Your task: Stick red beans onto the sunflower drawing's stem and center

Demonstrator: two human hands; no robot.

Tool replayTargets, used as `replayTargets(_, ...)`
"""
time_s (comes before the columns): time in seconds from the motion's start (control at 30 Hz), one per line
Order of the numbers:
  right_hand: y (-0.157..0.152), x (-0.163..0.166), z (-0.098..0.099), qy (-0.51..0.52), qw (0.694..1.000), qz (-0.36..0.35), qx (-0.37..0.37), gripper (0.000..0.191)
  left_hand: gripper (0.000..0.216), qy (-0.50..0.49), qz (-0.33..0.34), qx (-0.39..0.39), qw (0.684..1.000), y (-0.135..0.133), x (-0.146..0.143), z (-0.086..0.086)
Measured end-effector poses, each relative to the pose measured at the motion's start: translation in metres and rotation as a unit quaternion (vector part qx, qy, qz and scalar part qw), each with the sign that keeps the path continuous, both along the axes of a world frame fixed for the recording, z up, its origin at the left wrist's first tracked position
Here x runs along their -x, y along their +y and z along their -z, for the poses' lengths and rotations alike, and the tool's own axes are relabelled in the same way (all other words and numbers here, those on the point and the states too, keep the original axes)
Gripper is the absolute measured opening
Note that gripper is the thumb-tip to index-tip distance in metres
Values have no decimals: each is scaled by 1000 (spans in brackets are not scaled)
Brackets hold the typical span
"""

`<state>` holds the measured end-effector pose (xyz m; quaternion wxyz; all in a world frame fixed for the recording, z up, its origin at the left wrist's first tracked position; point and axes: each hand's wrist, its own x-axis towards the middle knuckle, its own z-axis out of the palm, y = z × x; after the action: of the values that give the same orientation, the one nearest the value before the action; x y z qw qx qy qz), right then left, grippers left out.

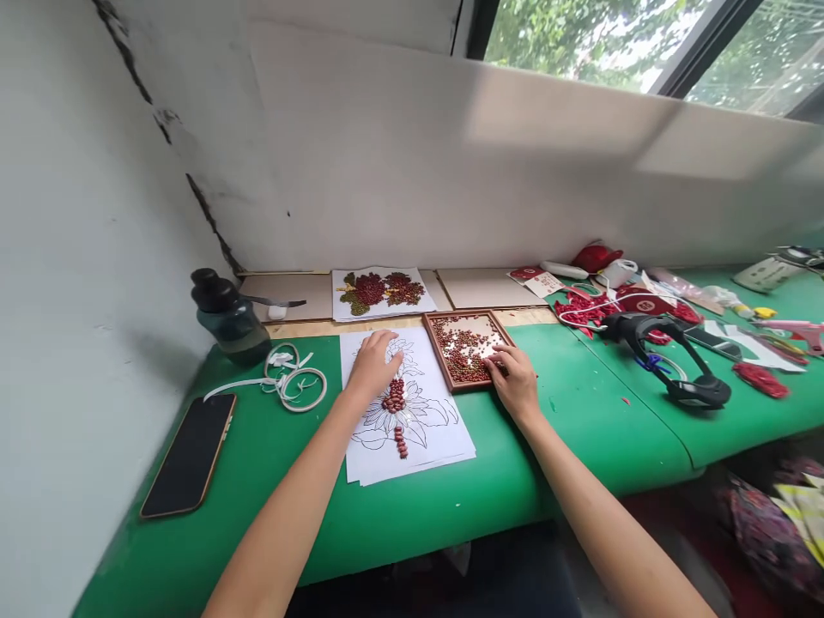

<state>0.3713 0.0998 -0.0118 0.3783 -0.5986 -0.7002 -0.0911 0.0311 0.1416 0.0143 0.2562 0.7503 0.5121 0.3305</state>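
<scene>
A white sheet with a line drawing of a flower (421, 421) lies on the green table (579, 429). Red beans (394, 396) fill the flower's centre and run down its stem. My left hand (374, 365) rests flat on the sheet just above those beans, fingers stretched out. A wooden tray (439, 342) of loose red beans sits to the right of the sheet. My right hand (511, 378) is at the tray's near right corner with its fingers curled in a pinch among the beans; what they hold is too small to see.
A phone (190, 455) lies at the left near the edge, with a coiled white strap (293, 382) and a dark bottle (228, 319) behind it. A finished bean picture (379, 292) leans at the back. Black headgear (669, 352), red scraps and a pink glue gun (798, 330) crowd the right.
</scene>
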Motion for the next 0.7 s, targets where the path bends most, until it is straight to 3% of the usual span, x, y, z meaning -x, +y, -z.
replayTargets(0.17, -6, 1, -2, -5, 1000, 8, -15, 23, 38, -9, 13, 29, 999, 24, -5, 21)
replayTargets(0.37, 1, 19, -21, -17, 999, -14, -29, 16, 36, -58, 17, 19, 998, 28, 3, 21)
replayTargets(0.53, 44, 77, -43, -25, 992, -115, -51, 8, 29, -78, -10, 10, 997, 38, 6, 17)
replayTargets(0.63, 57, 118, -45, -19, 971, -218, -98, 10, 2, -61, -9, 18, 998, 42, 8, 17)
replayTargets(0.7, 55, 134, -41, -30, 960, -254, -114, 15, 22, -48, 5, 25, 999, 44, 10, 18)
